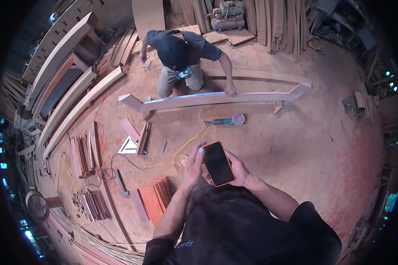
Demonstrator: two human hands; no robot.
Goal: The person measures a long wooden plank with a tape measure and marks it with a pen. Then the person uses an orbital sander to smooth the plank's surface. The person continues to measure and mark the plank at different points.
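A smartphone (pixel 219 163) with a dark screen and an orange case is held in front of my body. My left hand (pixel 193 164) grips its left edge, the thumb lying near the top corner. Around the right edge my right hand (pixel 239 168) is closed, fingers partly hidden behind the phone. Beyond the phone, an angle grinder (pixel 227 120) with a round disc lies on the floor, its yellow cord (pixel 193 139) looping toward me. A blue pen (pixel 165 147) and a white triangular square (pixel 128 145) lie to the left.
A co-worker (pixel 177 57) kneels ahead, one hand on a long wooden beam (pixel 185 102) with angled ends and a tape measure (pixel 185 95) along it. Orange boards (pixel 157 198), a hammer (pixel 122 183) and stacked strips (pixel 93 206) lie left. An air compressor (pixel 227 17) stands at the back.
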